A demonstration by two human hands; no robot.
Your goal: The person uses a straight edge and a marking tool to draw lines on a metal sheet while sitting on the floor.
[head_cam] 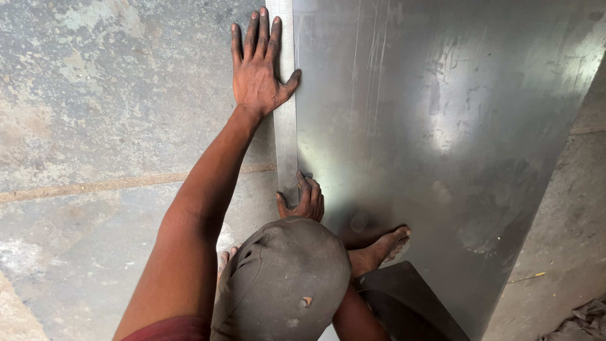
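Dim daylight — glare on metal sheet (pixel 442 126)

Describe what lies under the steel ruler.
The ruler lies along the left edge of the metal sheet, on the concrete floor. The left hand presses it; whether it overlaps the sheet is unclear.

Floor (pixel 95 126): grey concrete, worn and blotchy, with paler patches toward 10 o'clock.
Joint (pixel 126 183): a tan seam line crosses the floor from 9 o'clock toward the centre.
Right strip (pixel 568 221): rougher concrete at 3 to 4 o'clock, in shade.
Debris (pixel 584 316): dark scraps at 5 o'clock, perhaps dry leaves or rubble; too small to tell.
Light: bright daylight enters from 2 o'clock; no walls, furniture or windows show.
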